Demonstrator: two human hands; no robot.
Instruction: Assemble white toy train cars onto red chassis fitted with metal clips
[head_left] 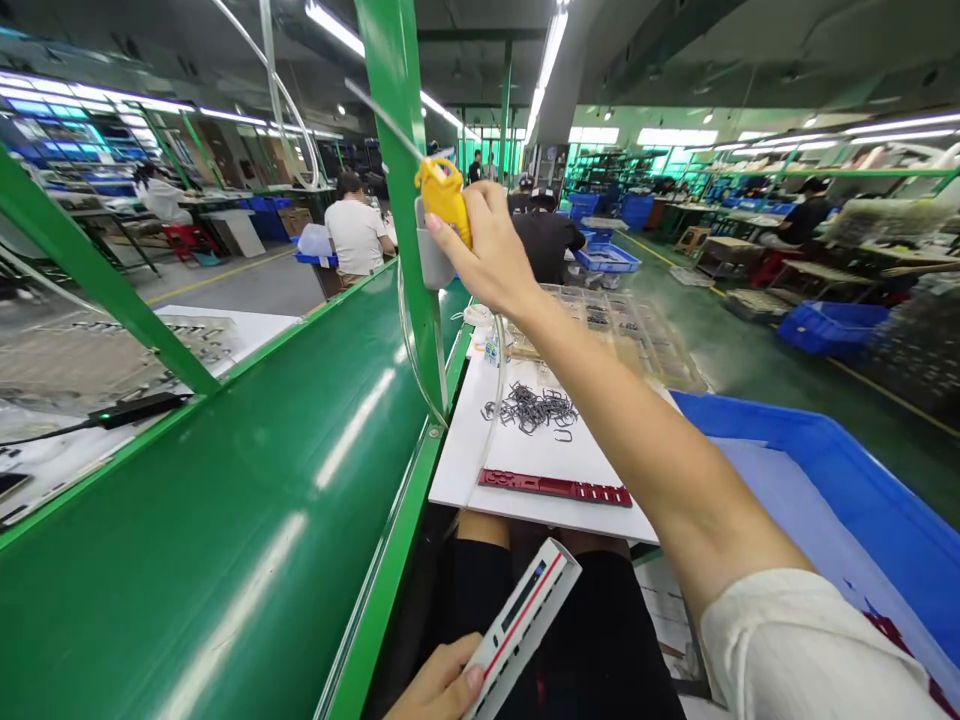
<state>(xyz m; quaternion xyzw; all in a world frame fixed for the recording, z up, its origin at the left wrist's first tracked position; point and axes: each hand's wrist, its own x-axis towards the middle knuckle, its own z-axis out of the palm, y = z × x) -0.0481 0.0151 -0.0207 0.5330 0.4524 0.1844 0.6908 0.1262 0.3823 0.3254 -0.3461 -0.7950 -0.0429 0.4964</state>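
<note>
My right hand [491, 250] is raised and closed round a yellow air blow gun [444, 196] with a thin metal nozzle pointing up and left, close to a green post [405, 190]. A clear hose hangs down from the gun. My left hand [439, 685] is low over my lap, gripping a long white panel [525, 620] with a red stripe and a dark window. A white board [525, 460] lies in front of me with a pile of small dark clips [534, 408] and a dark red strip [555, 487] on it.
A green conveyor belt [225, 530] runs along my left. A blue bin [847, 500] stands at my right. Clear compartment trays [622, 330] lie beyond the board. Other people sit at benches further back, among blue crates.
</note>
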